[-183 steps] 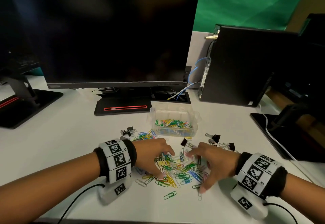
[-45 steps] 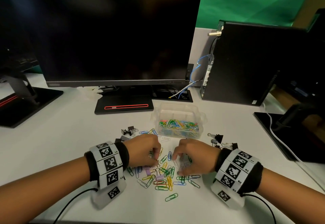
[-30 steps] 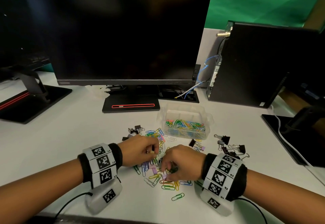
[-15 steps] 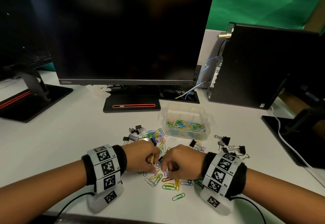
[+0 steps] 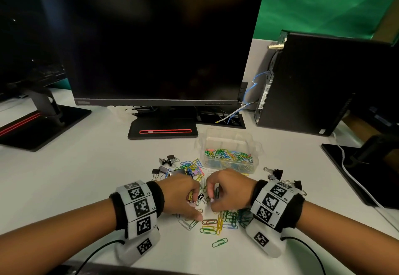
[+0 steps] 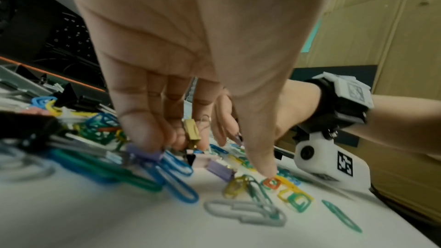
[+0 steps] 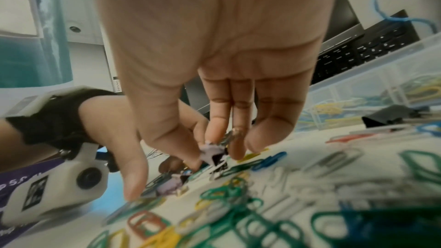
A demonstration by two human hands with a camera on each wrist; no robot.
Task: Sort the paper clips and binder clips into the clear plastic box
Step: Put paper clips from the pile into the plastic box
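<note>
Coloured paper clips [image 5: 212, 225] lie in a loose pile on the white desk in front of me. Both hands hover over that pile, knuckles up, almost touching. My left hand [image 5: 194, 201] has its fingers curled round a small gold binder clip [image 6: 190, 131], with a lilac binder clip [image 6: 145, 155] under the fingertips and the thumb pointing down at the pile. My right hand [image 5: 212, 199] pinches a small lilac binder clip [image 7: 212, 153] in its fingertips. The clear plastic box [image 5: 232, 136] stands just beyond the hands, one compartment full of paper clips.
Black binder clips lie left of the box [image 5: 166, 162] and to its right [image 5: 277, 173]. A monitor [image 5: 151, 47] on its stand [image 5: 163, 131] is behind, a black computer case [image 5: 313, 84] at the right, and a white cable [image 5: 354, 179] runs beside it.
Six seconds ago both hands lay spread over the pile. They have since drawn together and curled, each picking small binder clips out of the paper clips. Little has moved in the last half second.
</note>
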